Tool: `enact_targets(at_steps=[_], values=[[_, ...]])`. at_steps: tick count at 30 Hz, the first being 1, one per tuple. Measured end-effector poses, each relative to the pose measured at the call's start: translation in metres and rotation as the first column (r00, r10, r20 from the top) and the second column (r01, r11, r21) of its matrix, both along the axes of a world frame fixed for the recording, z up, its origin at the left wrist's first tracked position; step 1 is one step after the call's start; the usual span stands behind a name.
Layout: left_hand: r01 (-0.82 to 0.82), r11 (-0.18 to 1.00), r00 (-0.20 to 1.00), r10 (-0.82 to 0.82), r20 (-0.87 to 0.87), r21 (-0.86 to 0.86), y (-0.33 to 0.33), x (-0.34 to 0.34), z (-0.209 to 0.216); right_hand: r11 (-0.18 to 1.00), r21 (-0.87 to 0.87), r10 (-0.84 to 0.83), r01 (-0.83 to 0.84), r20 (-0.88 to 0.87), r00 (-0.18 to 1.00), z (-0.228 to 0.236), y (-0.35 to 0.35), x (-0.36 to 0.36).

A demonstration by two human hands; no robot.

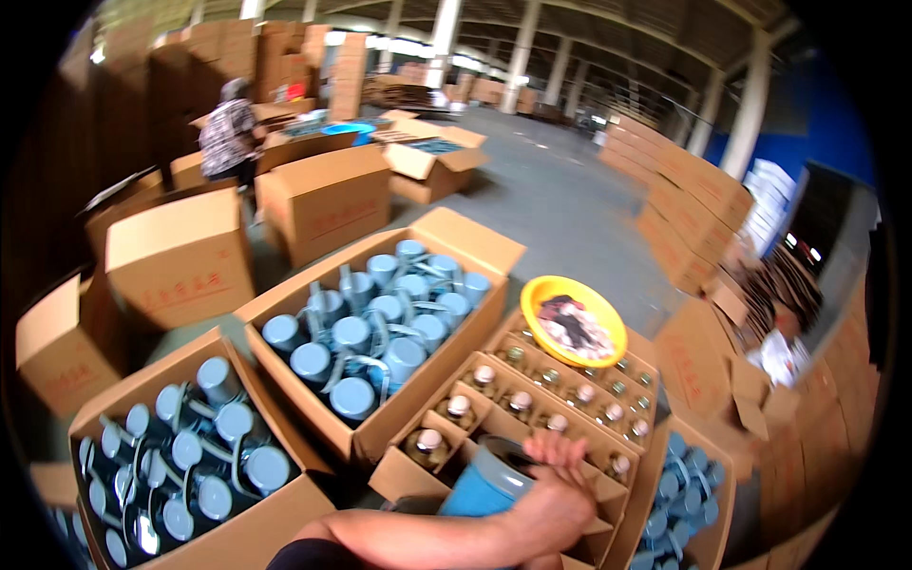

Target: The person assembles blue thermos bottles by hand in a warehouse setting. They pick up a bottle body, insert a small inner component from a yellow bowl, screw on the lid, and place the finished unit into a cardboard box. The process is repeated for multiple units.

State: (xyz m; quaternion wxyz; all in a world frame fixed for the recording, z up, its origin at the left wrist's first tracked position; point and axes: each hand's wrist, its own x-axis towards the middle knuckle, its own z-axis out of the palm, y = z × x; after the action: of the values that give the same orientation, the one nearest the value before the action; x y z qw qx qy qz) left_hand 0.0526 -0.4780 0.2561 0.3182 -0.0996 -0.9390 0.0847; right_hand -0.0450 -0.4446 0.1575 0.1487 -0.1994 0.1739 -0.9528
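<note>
A light blue thermos casing [482,483] with a grey-blue rim and dark open mouth stands tilted in front of me, over the near part of a divided carton [384,478]. My left forearm reaches across its near side. My left hand [559,502] curls round its right side, by the rim. Blurred fingers show above the mouth; they seem to belong to my right hand [556,448], whose arm is mostly hidden behind the left. Glass flask liners [520,404] with pale pink-white caps stand in the carton's compartments around the casing.
A yellow basin [541,332] of small dark and pale pieces rests on the carton's far end. Open cartons of blue thermos casings stand at left [309,494], ahead [249,328] and right [724,522]. A person [228,133] works far left among cartons. Stacked boxes [698,190] line the right.
</note>
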Motion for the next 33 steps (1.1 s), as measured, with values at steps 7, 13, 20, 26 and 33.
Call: enact_targets(at_steps=[7, 13, 20, 26, 33], values=[[-0.011, 1.000, 0.998, 0.009, 0.065, 0.027, -0.007, -0.004, 0.006, 0.942, -0.124, 0.286, -0.311, -0.185, 0.940, -0.029, -0.008, -0.035], [-0.029, 0.994, 0.993, 0.018, 0.113, 0.101, -0.010, -0.005, -0.001, 0.902, -0.123, 0.395, -0.414, -0.156, 0.905, -0.041, -0.032, -0.041], [-0.036, 0.989, 0.987, 0.013, 0.162, 0.143, -0.019, -0.004, 0.002, 0.909, -0.090, 0.373, -0.407, -0.264, 0.890, -0.037, -0.042, -0.045], [0.072, 0.973, 0.986, -0.103, 0.133, 0.221, -0.023, -0.001, 0.004, 0.933, -0.073, 0.329, -0.352, -0.220, 0.918, -0.039, -0.032, -0.048], [0.068, 0.971, 0.983, -0.104, 0.148, 0.228, -0.028, 0.009, 0.017, 0.937, -0.068, 0.326, -0.343, -0.187, 0.927, -0.032, -0.025, -0.041]])
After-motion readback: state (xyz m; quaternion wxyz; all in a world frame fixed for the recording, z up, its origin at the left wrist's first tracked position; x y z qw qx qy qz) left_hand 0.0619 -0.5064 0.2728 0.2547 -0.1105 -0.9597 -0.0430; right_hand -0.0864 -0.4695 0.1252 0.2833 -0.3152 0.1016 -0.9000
